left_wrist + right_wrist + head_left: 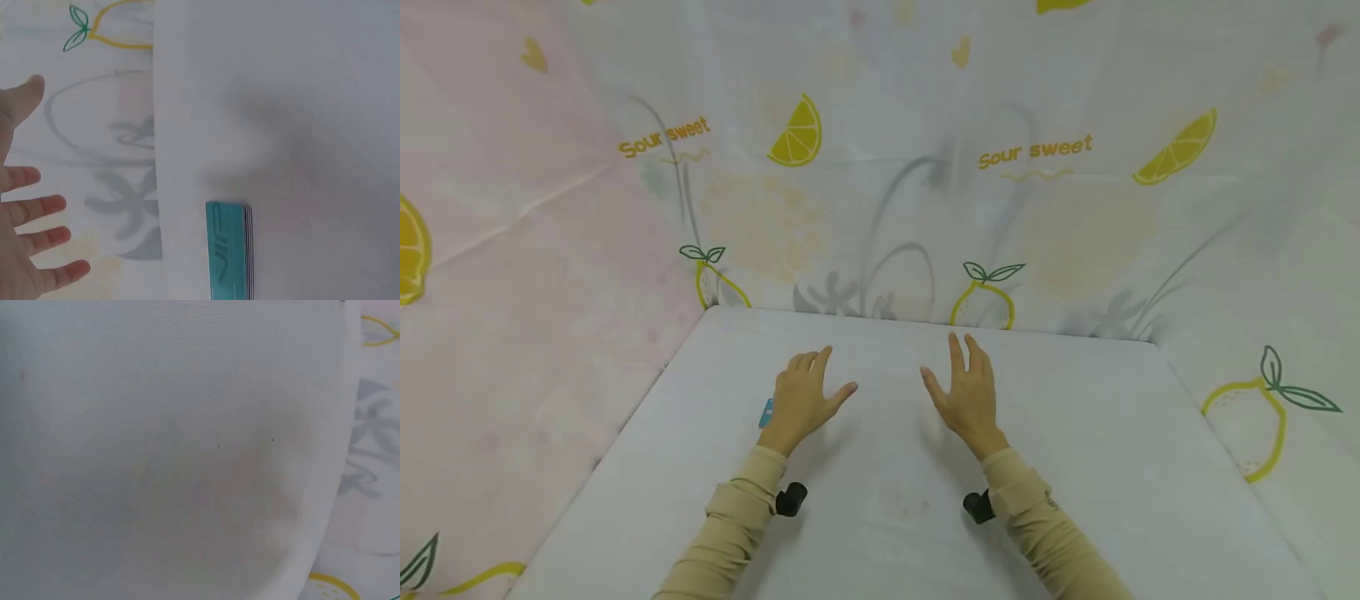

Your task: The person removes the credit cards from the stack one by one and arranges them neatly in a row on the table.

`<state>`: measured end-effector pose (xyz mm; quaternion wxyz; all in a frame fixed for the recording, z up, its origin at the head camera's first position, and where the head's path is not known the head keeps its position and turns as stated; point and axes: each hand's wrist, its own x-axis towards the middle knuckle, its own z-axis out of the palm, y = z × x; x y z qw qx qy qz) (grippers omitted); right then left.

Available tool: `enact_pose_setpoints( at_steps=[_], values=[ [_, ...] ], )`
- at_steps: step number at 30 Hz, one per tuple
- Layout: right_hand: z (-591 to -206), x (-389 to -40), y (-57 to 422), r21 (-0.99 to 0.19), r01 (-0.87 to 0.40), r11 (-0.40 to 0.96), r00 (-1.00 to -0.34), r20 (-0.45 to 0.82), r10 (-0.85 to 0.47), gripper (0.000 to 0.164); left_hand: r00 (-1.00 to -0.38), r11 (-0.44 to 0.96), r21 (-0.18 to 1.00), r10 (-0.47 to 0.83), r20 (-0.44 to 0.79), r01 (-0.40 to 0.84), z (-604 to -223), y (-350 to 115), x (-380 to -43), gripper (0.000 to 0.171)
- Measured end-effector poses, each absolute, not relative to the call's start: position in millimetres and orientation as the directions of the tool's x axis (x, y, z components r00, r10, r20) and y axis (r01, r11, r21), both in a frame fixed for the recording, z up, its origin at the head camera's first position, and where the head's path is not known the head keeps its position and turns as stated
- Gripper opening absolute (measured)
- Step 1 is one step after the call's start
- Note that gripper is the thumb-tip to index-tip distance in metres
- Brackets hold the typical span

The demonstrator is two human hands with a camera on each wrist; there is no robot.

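Observation:
A stack of blue cards (766, 413), the top one lettered "VIP", lies on the white table. In the head view my left hand (801, 396) partly covers it. The left wrist view shows more of the card stack (226, 250), with several thin layers along its side. That view also has my left hand (25, 219), fingers spread and holding nothing. Off to the right, my right hand (970, 396) is held over the table, its fingers extended and nothing in its grasp. The right wrist view does not show the hand.
The white table (880, 533) ends at a back edge against a lemon-printed cloth (880, 208). Similar cloth hangs at the left and right sides. A small black device (792, 499) is on the left wrist and another black device (978, 506) on the right.

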<state>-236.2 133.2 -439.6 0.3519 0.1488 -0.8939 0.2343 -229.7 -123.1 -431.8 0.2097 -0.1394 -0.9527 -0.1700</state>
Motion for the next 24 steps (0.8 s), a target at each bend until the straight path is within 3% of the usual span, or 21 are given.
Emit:
enact_pose_setpoints(
  at_steps=[5, 12, 16, 24],
  values=[
    [-443.3, -240.6, 123.3, -0.430, -0.509, 0.745, -0.741, 0.660, -0.126, 0.065, -0.903, 0.842, 0.362, 0.297, 0.309, 0.400, -430.6, -148.6, -229.0, 0.075],
    [-450.5, -248.6, 104.2, -0.566, -0.533, 0.628, -0.823, 0.520, -0.230, 0.065, -0.935, 0.825, 0.443, 0.335, 0.119, 0.352, -429.6, -183.9, -233.5, 0.079],
    [-458.2, -253.2, 92.5, -0.613, -0.514, 0.600, -0.851, 0.453, -0.267, 0.064, -0.938, 0.825, 0.458, 0.341, 0.061, 0.330, -433.2, -197.5, -235.7, 0.082],
    [-468.4, -256.2, 70.4, -0.637, -0.534, 0.555, -0.845, 0.426, -0.324, 0.062, -0.940, 0.824, 0.475, 0.339, 0.023, 0.309, -441.6, -209.7, -235.7, 0.084]
  ],
)
